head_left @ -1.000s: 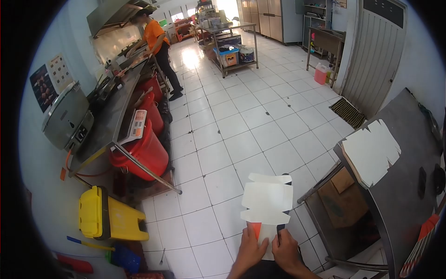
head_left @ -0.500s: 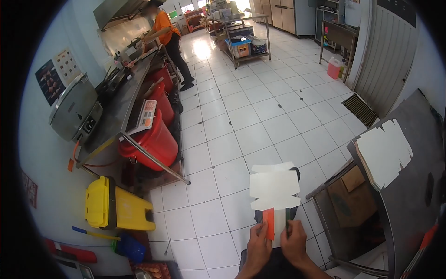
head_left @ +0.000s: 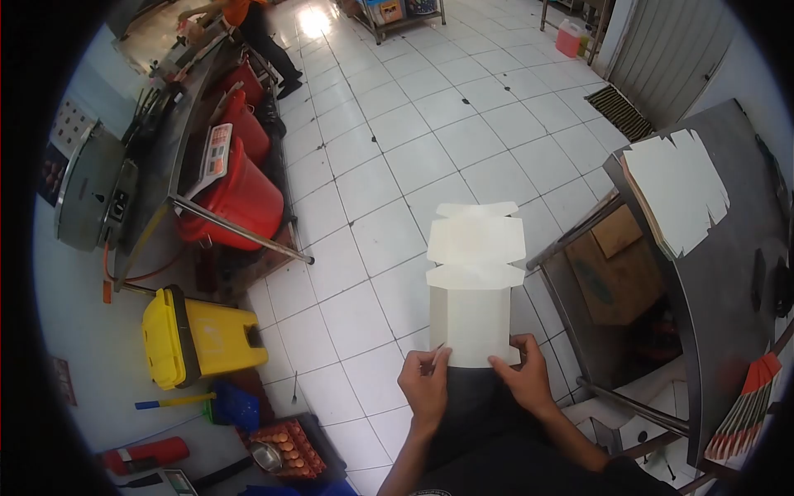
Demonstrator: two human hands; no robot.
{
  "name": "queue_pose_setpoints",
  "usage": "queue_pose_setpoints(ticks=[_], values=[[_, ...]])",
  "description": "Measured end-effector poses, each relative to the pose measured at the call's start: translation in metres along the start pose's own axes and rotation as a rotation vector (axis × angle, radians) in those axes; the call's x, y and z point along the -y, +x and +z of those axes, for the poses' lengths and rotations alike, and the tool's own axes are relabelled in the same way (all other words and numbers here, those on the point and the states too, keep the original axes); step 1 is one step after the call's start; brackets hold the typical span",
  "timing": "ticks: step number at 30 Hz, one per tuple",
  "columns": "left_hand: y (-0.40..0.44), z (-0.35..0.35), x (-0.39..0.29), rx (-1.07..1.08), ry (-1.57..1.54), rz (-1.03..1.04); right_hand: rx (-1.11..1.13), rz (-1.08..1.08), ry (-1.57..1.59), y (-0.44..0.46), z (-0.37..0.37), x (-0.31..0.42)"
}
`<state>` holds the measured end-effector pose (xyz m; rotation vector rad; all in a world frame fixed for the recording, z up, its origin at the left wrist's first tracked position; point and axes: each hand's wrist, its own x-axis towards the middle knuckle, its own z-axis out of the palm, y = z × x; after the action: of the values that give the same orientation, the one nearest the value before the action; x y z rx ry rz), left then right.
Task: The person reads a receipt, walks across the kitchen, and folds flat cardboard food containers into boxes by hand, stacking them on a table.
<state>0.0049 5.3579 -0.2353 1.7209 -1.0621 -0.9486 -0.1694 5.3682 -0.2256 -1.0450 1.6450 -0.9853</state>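
A white cardboard box blank [head_left: 477, 318] is held in front of me, its notched flaps pointing away over the floor. My left hand [head_left: 424, 384] pinches its near left corner, and a small folded edge shows by the fingertips. At the near right corner, my right hand [head_left: 527, 376] grips the same blank with the thumb on top. Both hands are closed on the card. On the metal table [head_left: 736, 215] to my right lies a stack of similar flat white blanks [head_left: 678, 194]. Several red-and-green folded card pieces [head_left: 744, 409] stand closer to me on that side.
A yellow pedal bin [head_left: 215, 339], an egg tray [head_left: 285, 450] with a metal bowl [head_left: 266, 455] and a red fire extinguisher [head_left: 147, 455] are at left. Red tubs [head_left: 244, 194] stand under the steel counter [head_left: 178, 140]. A person [head_left: 260, 41] stands beyond.
The orange and green outer sides of the blank's folded side panels no longer show; its white inner face is spread wider. My hands moved to its near corners. The view tilted down.
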Motion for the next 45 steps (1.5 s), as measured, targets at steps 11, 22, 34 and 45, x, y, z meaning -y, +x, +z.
queue_pose_setpoints(ticks=[11,22,34,45], values=[[-0.036,-0.003,-0.050,0.155,0.570,0.407,-0.124,-0.401,-0.137,-0.007,0.028,-0.012],[-0.035,0.038,-0.041,0.281,0.547,0.593,0.008,-0.053,0.256,0.025,-0.010,0.007],[-0.008,0.039,-0.039,0.276,0.161,0.466,-0.012,-0.115,0.173,0.036,-0.016,0.016],[0.002,0.026,-0.049,0.520,0.065,0.367,-0.081,-0.174,0.158,0.023,0.000,0.029]])
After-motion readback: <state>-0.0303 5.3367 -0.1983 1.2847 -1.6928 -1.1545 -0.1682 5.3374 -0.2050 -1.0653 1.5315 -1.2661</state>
